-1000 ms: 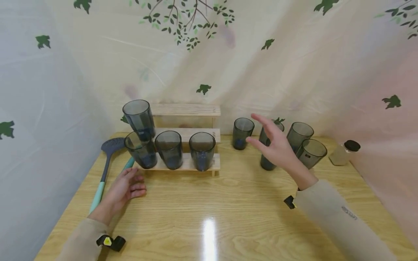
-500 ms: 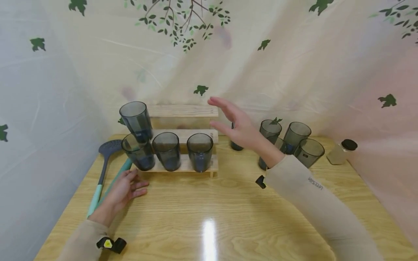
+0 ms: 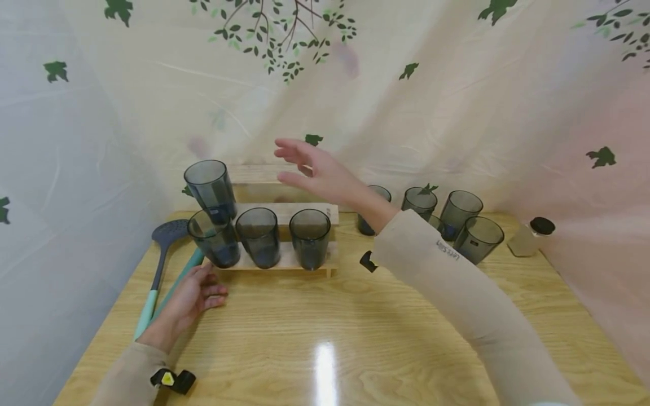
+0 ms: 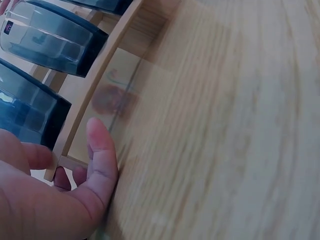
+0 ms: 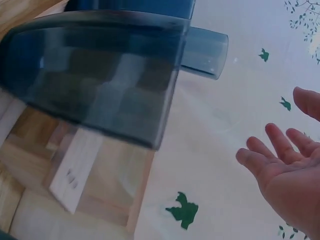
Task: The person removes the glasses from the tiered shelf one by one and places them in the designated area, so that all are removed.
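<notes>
A three-tier wooden rack stands at the back left. Three smoky blue-grey drinking glasses fill its lowest shelf: a left glass, a middle one and a right glass. Behind the left one rises a taller-standing glass. My left hand has its thumb and curled fingers around the rack's front left corner, plain in the left wrist view. My right hand is raised over the rack's right part, fingers apart, holding nothing; the right wrist view shows its palm beside a glass.
To the right stand several more glasses, one glass nearest the front. A black-lidded jar is at the far right. A slotted turner and a teal-handled utensil lie left of the rack. Fabric walls close off the back and sides.
My right hand has swept left from above the right-hand glasses to over the rack, still holding nothing. My left hand stays at the rack's corner. The glasses have not moved.
</notes>
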Tool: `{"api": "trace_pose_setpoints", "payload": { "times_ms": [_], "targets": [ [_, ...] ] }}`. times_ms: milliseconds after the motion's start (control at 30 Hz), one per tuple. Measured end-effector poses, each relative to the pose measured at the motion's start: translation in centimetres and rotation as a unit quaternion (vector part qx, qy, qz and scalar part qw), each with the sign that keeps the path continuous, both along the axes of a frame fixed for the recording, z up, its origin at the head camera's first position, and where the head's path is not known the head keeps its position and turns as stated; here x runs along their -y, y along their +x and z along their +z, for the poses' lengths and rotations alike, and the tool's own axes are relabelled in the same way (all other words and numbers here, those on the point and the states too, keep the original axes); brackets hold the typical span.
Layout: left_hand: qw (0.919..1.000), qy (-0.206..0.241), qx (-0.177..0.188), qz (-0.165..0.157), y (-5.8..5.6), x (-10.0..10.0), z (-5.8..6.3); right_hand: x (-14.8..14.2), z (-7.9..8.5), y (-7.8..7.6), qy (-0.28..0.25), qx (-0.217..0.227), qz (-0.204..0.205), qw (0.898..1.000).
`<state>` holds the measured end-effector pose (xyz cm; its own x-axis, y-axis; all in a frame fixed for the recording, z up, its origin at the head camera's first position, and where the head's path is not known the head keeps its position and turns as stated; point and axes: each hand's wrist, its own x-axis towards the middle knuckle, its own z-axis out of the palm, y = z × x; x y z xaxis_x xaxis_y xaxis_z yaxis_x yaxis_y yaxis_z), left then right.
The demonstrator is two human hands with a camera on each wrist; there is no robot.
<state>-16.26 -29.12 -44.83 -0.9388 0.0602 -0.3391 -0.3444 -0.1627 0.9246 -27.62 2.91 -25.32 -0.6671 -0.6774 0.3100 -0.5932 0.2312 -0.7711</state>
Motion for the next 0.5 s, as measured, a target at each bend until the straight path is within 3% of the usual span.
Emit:
{"api": "trace_pose_setpoints", "payload": {
  "times_ms": [267, 500],
  "targets": [
    [1.0000, 0.002, -0.005, 0.002, 0.0, 0.2, -0.2, 3.9, 1.5, -1.3, 0.055, 0.056, -0.015, 0.997],
    [0.9999, 0.000, -0.011, -0.002, -0.1, 0.2, -0.5, 7.1, 0.8, -3.0, 0.086, 0.103, -0.046, 0.990]
  ]
}}
